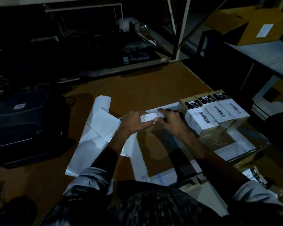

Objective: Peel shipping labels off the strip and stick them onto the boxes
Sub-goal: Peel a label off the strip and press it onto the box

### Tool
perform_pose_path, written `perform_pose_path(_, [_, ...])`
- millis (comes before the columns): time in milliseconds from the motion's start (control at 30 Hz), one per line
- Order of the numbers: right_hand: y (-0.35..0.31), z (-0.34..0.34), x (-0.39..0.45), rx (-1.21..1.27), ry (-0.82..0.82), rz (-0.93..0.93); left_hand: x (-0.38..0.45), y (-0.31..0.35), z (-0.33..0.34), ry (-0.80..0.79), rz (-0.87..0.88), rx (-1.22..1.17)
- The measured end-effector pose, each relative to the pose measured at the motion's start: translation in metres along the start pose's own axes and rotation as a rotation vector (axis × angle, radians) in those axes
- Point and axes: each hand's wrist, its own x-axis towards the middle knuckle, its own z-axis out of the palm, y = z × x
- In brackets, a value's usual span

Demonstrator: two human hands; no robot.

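A small brown box (151, 128) sits at mid-table, mostly hidden under both hands. A white shipping label (149, 117) lies on its top. My left hand (134, 122) holds the box's left side, its thumb on the label's front edge. My right hand (171, 119) lies over the right part, fingers straight and pressing the label down. To the right stand three labelled boxes (216, 111) in a row, each with a white barcode label. White backing strip sheets (96, 131) lie crumpled to the left.
The boxes rest on a large flat carton (158, 154) with white tape, on a brown table (137, 85). A dark printer (23, 126) stands at the left. A yellow carton (258, 25) with a white label sits on a shelf far right. Dim lighting.
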Motion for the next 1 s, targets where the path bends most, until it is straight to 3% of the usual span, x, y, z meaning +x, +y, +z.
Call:
perform_pose_path(200, [0.022, -0.003, 0.015, -0.054, -0.108, -0.14, 0.001, -0.003, -0.003, -0.063, -0.022, -0.095])
perform_pose_path(400, [0.031, -0.012, 0.02, -0.04, -0.231, -0.126, 0.001, -0.007, -0.007, -0.109, 0.043, -0.106])
perform_pose_path(667, [0.025, -0.021, 0.026, -0.074, -0.362, -0.084, 0.013, -0.011, -0.025, -0.427, 0.022, -0.161])
perform_pose_path(867, [0.006, -0.01, 0.023, -0.169, -0.165, -0.082, 0.003, -0.012, -0.016, -0.27, 0.017, -0.177])
perform_pose_path(1000, [0.011, -0.013, 0.02, -0.189, -0.216, -0.107, 0.0, -0.009, -0.008, -0.153, 0.012, -0.072])
